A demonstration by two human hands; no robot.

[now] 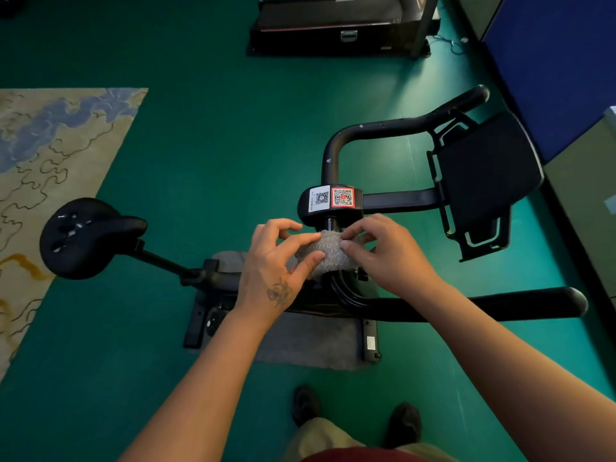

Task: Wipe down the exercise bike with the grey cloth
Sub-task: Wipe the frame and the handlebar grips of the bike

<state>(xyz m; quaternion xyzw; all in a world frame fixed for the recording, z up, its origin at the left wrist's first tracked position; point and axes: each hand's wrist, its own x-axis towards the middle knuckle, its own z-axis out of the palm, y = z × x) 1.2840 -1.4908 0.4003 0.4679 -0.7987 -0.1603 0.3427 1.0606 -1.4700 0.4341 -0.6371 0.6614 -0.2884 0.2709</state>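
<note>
A black exercise bike (pixel 393 198) stands below me on the green floor, its saddle (pixel 83 236) to the left and its handlebars and tablet holder (pixel 483 181) to the right. A small grey cloth (pixel 325 251) is bunched over the bike's stem, just below the block with two QR stickers (pixel 333 197). My left hand (pixel 276 261) pinches the cloth's left side between thumb and fingers. My right hand (pixel 376 251) pinches its right side with curled fingertips. The cloth hides the part of the frame under it.
A grey mat (pixel 310 341) lies under the bike's base. A patterned rug (pixel 50 181) covers the floor at left. A black treadmill (pixel 340 25) stands at the back. Blue and olive panels (pixel 566 78) line the right side. My shoes (pixel 403 425) are at the bottom.
</note>
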